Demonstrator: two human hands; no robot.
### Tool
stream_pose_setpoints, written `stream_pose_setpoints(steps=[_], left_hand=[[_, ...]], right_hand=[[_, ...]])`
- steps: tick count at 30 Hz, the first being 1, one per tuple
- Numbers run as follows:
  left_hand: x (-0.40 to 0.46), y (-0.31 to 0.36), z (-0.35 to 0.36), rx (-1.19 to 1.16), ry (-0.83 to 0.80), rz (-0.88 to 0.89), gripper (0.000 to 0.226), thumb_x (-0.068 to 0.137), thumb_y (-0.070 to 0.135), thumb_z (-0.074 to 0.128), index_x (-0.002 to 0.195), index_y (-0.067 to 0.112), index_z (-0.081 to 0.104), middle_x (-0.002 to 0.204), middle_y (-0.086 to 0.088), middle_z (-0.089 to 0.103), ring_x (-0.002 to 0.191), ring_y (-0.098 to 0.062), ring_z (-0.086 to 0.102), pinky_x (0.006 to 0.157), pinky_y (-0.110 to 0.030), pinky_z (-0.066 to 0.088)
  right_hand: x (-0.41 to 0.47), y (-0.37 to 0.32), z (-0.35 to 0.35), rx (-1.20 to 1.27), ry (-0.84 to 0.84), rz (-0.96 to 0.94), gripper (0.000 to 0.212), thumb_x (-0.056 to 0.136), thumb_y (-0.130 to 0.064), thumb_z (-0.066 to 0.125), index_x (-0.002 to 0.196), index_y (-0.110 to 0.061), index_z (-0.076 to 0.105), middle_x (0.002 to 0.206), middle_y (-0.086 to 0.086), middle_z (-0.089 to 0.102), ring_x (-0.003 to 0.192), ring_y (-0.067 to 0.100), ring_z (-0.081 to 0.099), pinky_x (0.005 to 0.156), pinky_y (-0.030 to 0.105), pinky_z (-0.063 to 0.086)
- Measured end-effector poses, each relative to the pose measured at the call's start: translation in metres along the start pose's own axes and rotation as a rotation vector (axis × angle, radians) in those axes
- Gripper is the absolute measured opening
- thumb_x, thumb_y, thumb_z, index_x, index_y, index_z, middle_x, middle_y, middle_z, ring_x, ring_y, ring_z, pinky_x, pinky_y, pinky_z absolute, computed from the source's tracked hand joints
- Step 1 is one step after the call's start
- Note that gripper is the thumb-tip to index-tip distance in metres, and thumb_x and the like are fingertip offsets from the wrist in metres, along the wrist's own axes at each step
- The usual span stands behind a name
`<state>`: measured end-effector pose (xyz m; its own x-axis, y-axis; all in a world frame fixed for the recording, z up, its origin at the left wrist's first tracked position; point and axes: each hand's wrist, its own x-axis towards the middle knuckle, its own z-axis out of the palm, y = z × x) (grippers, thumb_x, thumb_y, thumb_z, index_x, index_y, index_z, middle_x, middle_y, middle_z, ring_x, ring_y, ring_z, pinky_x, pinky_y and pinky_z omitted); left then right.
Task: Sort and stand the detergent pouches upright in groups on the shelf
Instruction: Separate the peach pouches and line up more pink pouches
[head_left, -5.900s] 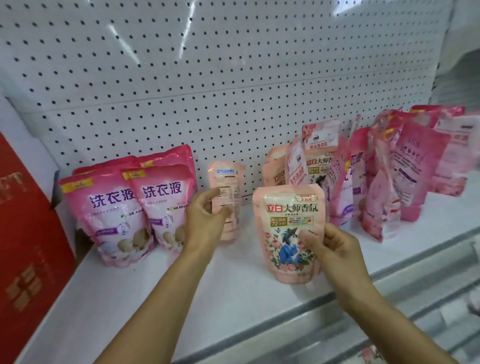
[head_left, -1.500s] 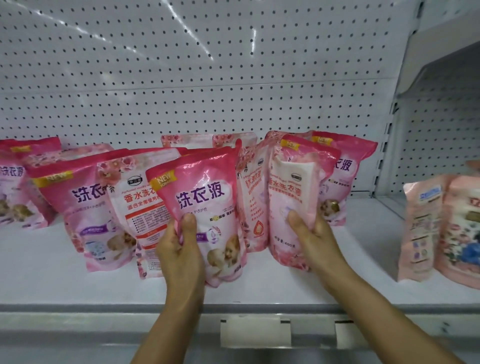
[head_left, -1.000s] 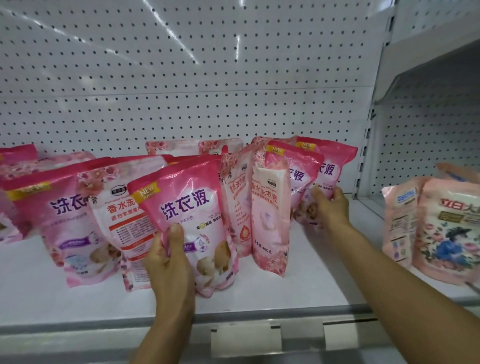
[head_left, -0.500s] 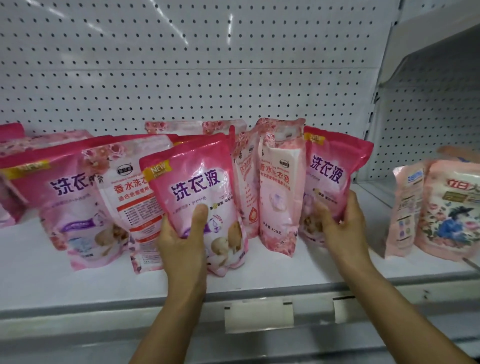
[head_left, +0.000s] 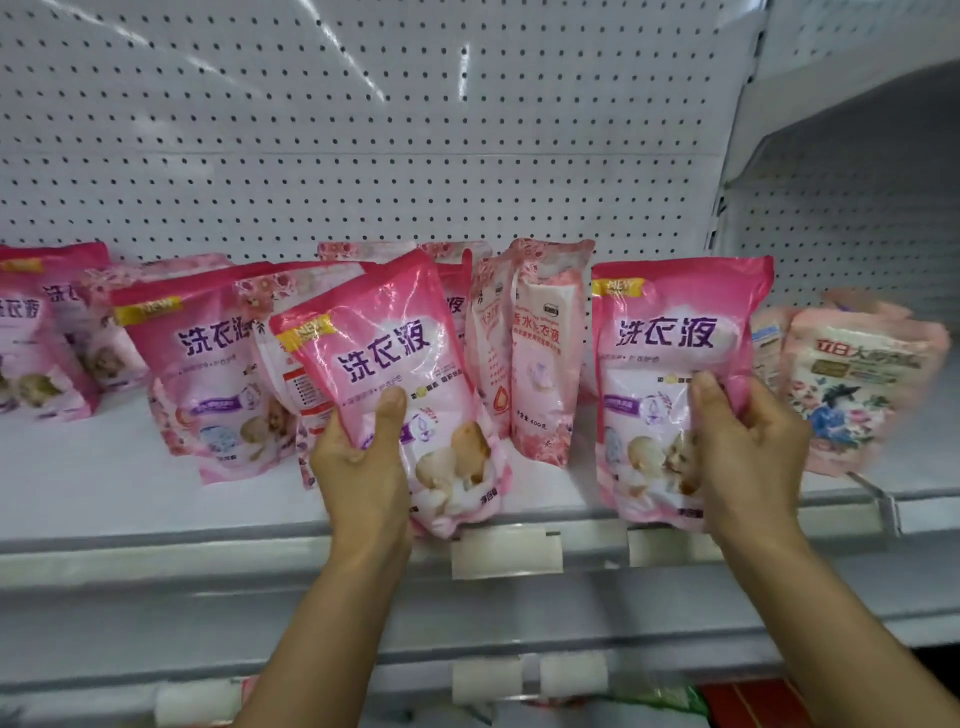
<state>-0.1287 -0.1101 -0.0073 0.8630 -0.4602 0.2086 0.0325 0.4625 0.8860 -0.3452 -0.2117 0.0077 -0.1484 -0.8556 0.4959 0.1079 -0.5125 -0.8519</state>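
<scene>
My left hand (head_left: 363, 467) grips a bright pink detergent pouch (head_left: 384, 358) by its lower left, tilted, its bottom hanging over the front edge of the white shelf (head_left: 104, 488). My right hand (head_left: 748, 457) grips a second bright pink pouch (head_left: 670, 338) of the same kind by its lower right, held upright at the shelf's front. Between them stand two pale rose-print pouches (head_left: 535, 353). More bright pink pouches (head_left: 202, 358) lean to the left. Peach floral pouches (head_left: 852, 379) stand at the right.
A white pegboard (head_left: 363, 130) backs the shelf. A vertical upright (head_left: 737, 156) divides this bay from the one on the right. Blank price-tag holders (head_left: 506, 551) sit on the front rail. A lower shelf rail (head_left: 467, 670) runs below.
My right hand has pulled the bright pink pouch forward and out from behind the rose-print pouches to the shelf's front. My left hand has drawn its pouch nearer the edge.
</scene>
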Motion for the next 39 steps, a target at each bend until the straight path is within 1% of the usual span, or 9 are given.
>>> stream_pose_setpoints(steps=[3, 8, 11, 16, 20, 23, 28, 35, 39], left_hand=[[-0.030, 0.009, -0.018, -0.013, -0.061, -0.046, 0.028, 0.089, 0.024, 0.072, 0.116, 0.020, 0.069, 0.110, -0.004, 0.076, 0.104, -0.027, 0.071, 0.094, -0.052, 0.054], [-0.075, 0.021, -0.055, 0.017, -0.088, -0.098, 0.020, 0.091, 0.017, 0.068, 0.111, 0.016, 0.070, 0.101, -0.005, 0.078, 0.094, -0.027, 0.074, 0.080, -0.042, 0.060], [-0.086, 0.034, -0.086, 0.046, -0.072, -0.097, 0.021, 0.091, 0.015, 0.067, 0.111, 0.011, 0.070, 0.097, -0.006, 0.078, 0.087, -0.022, 0.076, 0.068, -0.030, 0.060], [-0.076, 0.055, -0.153, 0.079, -0.032, -0.101, 0.020, 0.091, 0.018, 0.067, 0.110, 0.011, 0.070, 0.096, -0.007, 0.078, 0.088, -0.027, 0.076, 0.077, -0.041, 0.061], [-0.049, 0.068, -0.209, 0.061, 0.044, -0.080, 0.021, 0.090, 0.016, 0.068, 0.111, 0.011, 0.070, 0.097, -0.009, 0.078, 0.091, -0.029, 0.075, 0.080, -0.044, 0.060], [-0.017, 0.081, -0.252, 0.070, 0.056, -0.060, 0.019, 0.091, 0.017, 0.066, 0.108, 0.013, 0.071, 0.093, -0.005, 0.079, 0.086, -0.023, 0.076, 0.070, -0.034, 0.061], [0.056, 0.118, -0.339, 0.138, 0.058, -0.020, 0.018, 0.090, 0.022, 0.067, 0.107, 0.017, 0.072, 0.092, -0.003, 0.079, 0.086, -0.022, 0.076, 0.075, -0.037, 0.058], [0.161, 0.162, -0.438, 0.173, 0.088, 0.046, 0.020, 0.091, 0.019, 0.065, 0.110, 0.017, 0.071, 0.098, -0.004, 0.078, 0.090, -0.024, 0.075, 0.078, -0.039, 0.058], [0.215, 0.171, -0.453, 0.140, 0.089, 0.085, 0.013, 0.093, 0.015, 0.064, 0.103, 0.019, 0.071, 0.091, 0.002, 0.079, 0.081, -0.014, 0.076, 0.062, -0.024, 0.060]], right_hand=[[-0.028, -0.011, -0.013, 0.043, -0.008, -0.004, 0.036, 0.094, -0.018, 0.060, 0.069, 0.004, 0.046, 0.062, 0.003, 0.048, 0.056, 0.007, 0.049, 0.059, 0.025, 0.044], [-0.076, -0.020, -0.017, 0.147, -0.127, 0.080, 0.034, 0.091, -0.020, 0.064, 0.058, -0.022, 0.054, 0.058, -0.009, 0.053, 0.066, 0.018, 0.051, 0.069, 0.037, 0.046], [-0.106, -0.029, -0.003, 0.216, -0.179, 0.122, 0.037, 0.092, -0.016, 0.063, 0.056, -0.024, 0.057, 0.055, -0.013, 0.051, 0.061, 0.010, 0.048, 0.065, 0.029, 0.044], [-0.152, -0.044, 0.042, 0.230, -0.281, 0.185, 0.035, 0.093, -0.014, 0.060, 0.058, -0.014, 0.056, 0.052, -0.012, 0.049, 0.052, 0.004, 0.045, 0.054, 0.018, 0.043], [-0.187, -0.050, 0.098, 0.226, -0.368, 0.228, 0.033, 0.092, -0.019, 0.061, 0.065, -0.004, 0.052, 0.056, -0.004, 0.051, 0.055, 0.012, 0.048, 0.055, 0.026, 0.045], [-0.213, -0.056, 0.154, 0.224, -0.396, 0.265, 0.038, 0.091, -0.024, 0.063, 0.073, 0.006, 0.048, 0.063, 0.009, 0.044, 0.061, 0.024, 0.042, 0.059, 0.038, 0.040], [-0.262, -0.065, 0.263, 0.236, -0.425, 0.292, 0.033, 0.091, -0.025, 0.061, 0.062, -0.010, 0.053, 0.043, -0.008, 0.043, 0.042, 0.015, 0.042, 0.043, 0.021, 0.038], [-0.308, -0.071, 0.392, 0.310, -0.404, 0.358, 0.032, 0.090, -0.022, 0.064, 0.069, 0.000, 0.052, 0.058, 0.007, 0.054, 0.058, 0.023, 0.051, 0.059, 0.037, 0.044], [-0.304, -0.074, 0.435, 0.303, -0.382, 0.355, 0.026, 0.090, -0.018, 0.064, 0.072, -0.001, 0.057, 0.069, 0.013, 0.060, 0.066, 0.025, 0.059, 0.065, 0.046, 0.052]])
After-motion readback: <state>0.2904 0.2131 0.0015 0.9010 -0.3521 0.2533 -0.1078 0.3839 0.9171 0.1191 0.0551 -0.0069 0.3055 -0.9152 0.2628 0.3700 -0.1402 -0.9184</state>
